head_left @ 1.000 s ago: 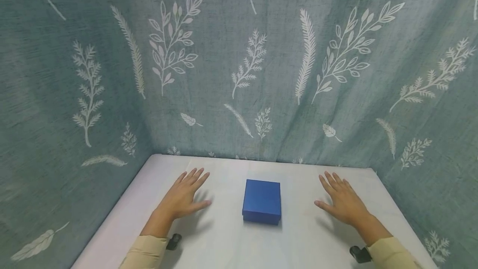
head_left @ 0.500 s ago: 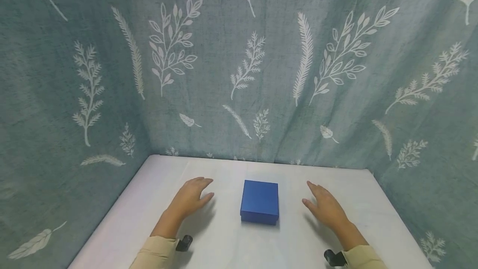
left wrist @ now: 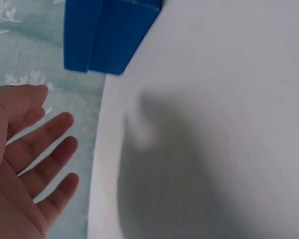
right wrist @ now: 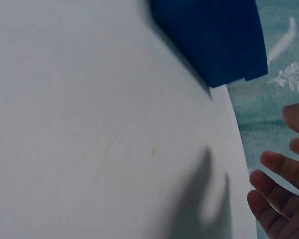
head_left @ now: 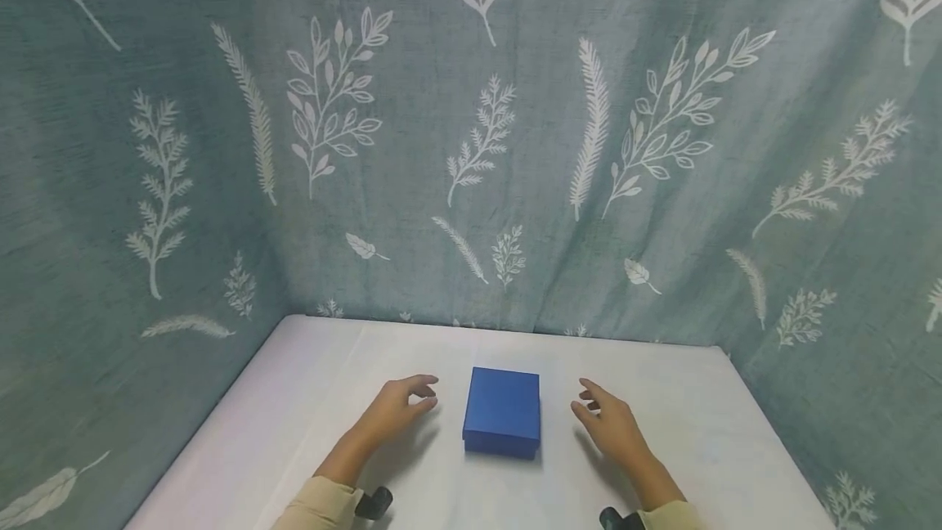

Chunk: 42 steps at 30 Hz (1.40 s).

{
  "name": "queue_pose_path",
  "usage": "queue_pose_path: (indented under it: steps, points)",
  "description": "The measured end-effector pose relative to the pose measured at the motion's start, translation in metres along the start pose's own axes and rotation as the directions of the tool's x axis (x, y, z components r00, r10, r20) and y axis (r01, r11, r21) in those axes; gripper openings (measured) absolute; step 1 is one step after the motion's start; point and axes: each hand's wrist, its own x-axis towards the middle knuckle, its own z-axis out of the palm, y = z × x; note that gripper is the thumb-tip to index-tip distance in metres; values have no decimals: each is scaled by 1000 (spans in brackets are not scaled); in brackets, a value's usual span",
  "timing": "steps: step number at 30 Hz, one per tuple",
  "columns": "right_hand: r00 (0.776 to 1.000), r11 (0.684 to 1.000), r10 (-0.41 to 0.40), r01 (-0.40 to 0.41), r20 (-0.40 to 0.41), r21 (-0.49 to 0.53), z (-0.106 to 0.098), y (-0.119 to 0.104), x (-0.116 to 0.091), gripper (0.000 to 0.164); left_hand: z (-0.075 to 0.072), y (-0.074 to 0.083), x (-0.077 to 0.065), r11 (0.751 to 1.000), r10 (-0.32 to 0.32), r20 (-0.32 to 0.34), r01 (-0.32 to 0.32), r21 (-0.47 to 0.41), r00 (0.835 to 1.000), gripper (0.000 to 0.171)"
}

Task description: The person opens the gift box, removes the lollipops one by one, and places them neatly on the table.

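Observation:
A blue lidded box (head_left: 503,410) sits on the white table, its lid on. To its left my left hand (head_left: 397,409) hovers above the surface, fingers loosely bent and nothing in them. My right hand (head_left: 609,425) is on the other side, likewise relaxed, with a gap between it and the box. In the left wrist view the box (left wrist: 112,35) shows at the top, above and right of the left fingers (left wrist: 50,169). The right wrist view has the box (right wrist: 209,40) at the top and the right fingers (right wrist: 274,189) at the lower right.
The white table (head_left: 316,366) meets a teal curtain (head_left: 412,145) with white leaf prints at the back and both sides. Small dark wrist cameras (head_left: 375,503) sit at the sleeve cuffs. Hand shadows fall on the tabletop.
Both hands have moved inward toward the box from either side, and their spread fingers have bent loosely. The box stays on the table; the head view has shifted slightly.

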Motion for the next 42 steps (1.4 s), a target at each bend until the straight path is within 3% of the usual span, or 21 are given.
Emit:
queue_pose_path:
  steps: [5, 12, 19, 25, 29, 35, 42]
  points:
    - [999, 989, 32, -32, 5, 145, 8, -10, 2, 43, 13, 9, 6, 990, -50, 71, 59, -126, 996, 39]
    - [991, 924, 80, -113, 104, 365, 22, -25, 1, 43, 31, 21, 12, 958, -110, 167, 150, -246, 980, 57]
    - [977, 918, 95, -160, 191, 363, 42, -34, 5, 49, 34, 24, 10, 932, -109, 188, 166, -324, 976, 52]
    - [966, 902, 117, -201, 232, 381, 44, -36, 7, 60, 39, 26, 15, 852, -144, 224, 236, -467, 964, 47]
    - [948, 859, 153, -268, 279, 437, 44, -35, 6, 62, 44, 26, 16, 817, -188, 242, 288, -499, 952, 47]
    - [924, 793, 184, -341, 336, 505, 42, -37, 7, 61, 45, 28, 17, 800, -254, 250, 348, -489, 934, 46]
    - [929, 788, 206, -345, 309, 510, 39, -41, 12, 53, 41, 32, 23, 774, -285, 275, 389, -499, 918, 44]
